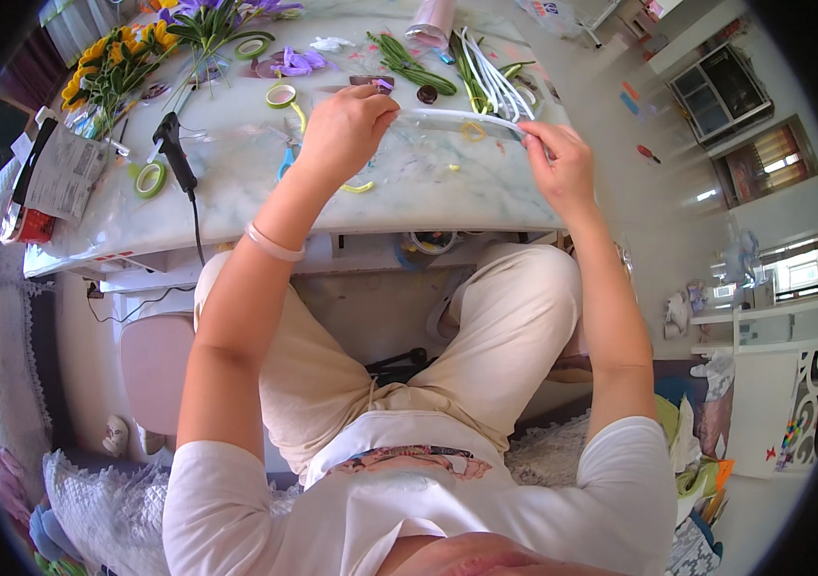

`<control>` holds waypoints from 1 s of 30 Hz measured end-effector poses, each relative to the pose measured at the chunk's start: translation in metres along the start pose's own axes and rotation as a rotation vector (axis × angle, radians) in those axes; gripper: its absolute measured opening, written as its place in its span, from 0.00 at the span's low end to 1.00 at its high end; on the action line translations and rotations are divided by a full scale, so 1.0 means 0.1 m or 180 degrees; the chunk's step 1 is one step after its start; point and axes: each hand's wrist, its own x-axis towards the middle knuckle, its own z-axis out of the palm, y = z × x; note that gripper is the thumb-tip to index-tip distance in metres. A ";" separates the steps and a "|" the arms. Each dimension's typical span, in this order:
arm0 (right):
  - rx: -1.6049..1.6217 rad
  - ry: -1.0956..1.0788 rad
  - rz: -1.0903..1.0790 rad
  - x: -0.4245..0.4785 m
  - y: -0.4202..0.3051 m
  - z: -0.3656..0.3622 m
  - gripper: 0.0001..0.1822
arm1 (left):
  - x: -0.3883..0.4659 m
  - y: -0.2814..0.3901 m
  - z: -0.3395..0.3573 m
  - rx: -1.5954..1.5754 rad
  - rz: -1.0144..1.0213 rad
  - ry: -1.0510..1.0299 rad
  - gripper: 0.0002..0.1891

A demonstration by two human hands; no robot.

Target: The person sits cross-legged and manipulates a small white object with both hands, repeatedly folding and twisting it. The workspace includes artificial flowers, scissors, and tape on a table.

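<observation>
A white fuzzy strip (455,115), likely a chenille stem, stretches nearly level above the marble-patterned table. One end is pinched in my left hand (351,133), the other between the thumb and fingers of my right hand (560,165). Just beyond my right hand lies a bundle of white chenille stems (499,75) over green ones. A bunch of green stems (412,66) rests farther left. Below the strip is a yellow rubber band (473,131). Blue-handled scissors (286,163) lie beside my left forearm, which partly covers them.
A black hot glue gun (177,155) with a cord stands at left, near a green tape roll (150,179). Yellow flowers (117,57) and purple flowers (225,14) lie at the far left. A printed package (63,173) sits at the table's left edge.
</observation>
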 end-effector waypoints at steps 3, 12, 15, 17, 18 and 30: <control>-0.0480 0.0377 -0.0689 0.14 -0.06 0.12 0.08 | -0.03 0.06 0.09 -0.0098 -0.0086 -0.0106 0.04; 0.0841 -0.0241 -0.0176 0.26 -0.55 0.71 0.02 | -0.05 0.20 0.23 0.0356 0.0026 0.0108 0.04; 0.0786 -0.0113 -0.0272 0.29 -0.55 0.78 0.02 | -0.08 0.14 0.27 0.0365 0.0004 0.0073 0.05; 0.0782 -0.0079 -0.0325 0.31 -0.55 0.79 0.02 | -0.08 0.17 0.29 0.0325 -0.0092 0.0062 0.05; 0.0775 -0.0164 -0.0271 0.32 -0.54 0.77 0.02 | -0.07 0.19 0.29 0.0244 -0.0210 0.0045 0.05; 0.2149 0.0180 0.0717 0.31 -0.57 0.90 0.03 | 0.09 0.23 0.38 -0.2379 -0.2641 0.0059 0.02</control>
